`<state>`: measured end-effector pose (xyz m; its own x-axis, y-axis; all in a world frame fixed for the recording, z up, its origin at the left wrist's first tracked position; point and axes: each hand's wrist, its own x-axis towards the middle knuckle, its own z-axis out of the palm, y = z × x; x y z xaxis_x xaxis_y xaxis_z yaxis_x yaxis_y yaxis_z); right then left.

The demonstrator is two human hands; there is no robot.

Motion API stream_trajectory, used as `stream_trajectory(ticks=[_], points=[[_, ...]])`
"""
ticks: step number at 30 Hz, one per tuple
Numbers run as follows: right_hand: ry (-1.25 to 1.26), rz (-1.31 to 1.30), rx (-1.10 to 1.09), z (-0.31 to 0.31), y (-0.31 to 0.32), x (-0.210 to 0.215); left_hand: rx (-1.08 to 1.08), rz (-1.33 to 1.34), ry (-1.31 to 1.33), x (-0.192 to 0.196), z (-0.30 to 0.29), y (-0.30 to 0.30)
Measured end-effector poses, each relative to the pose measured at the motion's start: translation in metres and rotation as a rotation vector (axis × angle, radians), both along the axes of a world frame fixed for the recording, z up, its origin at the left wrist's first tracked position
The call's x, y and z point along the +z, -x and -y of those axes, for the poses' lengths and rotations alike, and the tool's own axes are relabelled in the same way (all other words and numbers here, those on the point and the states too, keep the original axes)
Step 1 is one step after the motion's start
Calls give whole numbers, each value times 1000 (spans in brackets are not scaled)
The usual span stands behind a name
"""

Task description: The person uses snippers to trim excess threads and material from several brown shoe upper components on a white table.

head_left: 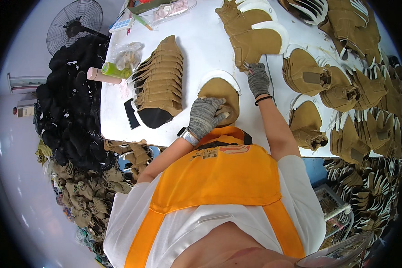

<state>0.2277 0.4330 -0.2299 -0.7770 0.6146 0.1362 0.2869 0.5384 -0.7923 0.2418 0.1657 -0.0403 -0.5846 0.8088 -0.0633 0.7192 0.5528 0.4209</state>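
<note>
Gloved hands (204,117) amid tan shoe uppers (219,89)

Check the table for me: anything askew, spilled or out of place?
I see no clear spill or damage. One mild oddity: a dark flat rectangle lies slanted on the white table, beside the near end of the tan stack, unlike the stack's orderly overlapping pieces.

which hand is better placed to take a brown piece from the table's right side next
Probably the right hand: it is nearer those pieces, though it seems to hold a tool; the left hand is on another brown piece.
</note>
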Motion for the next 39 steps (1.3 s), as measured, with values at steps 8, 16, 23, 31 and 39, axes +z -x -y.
stream_trajectory(ticks=[8, 16, 23, 31, 39], points=[[412, -398, -152, 2, -27, 195, 27, 71, -49, 4, 3, -1], [829, -433, 6, 47, -82, 255, 330, 755, -870, 40, 4, -7], [682, -193, 349, 85, -120, 285, 54, 280, -751, 125, 18, 11], [1067, -203, 447, 133, -146, 299, -129, 697, -274, 164, 49, -10], [125, -394, 559, 139, -150, 277, -45, 969, -576, 161, 47, -36]])
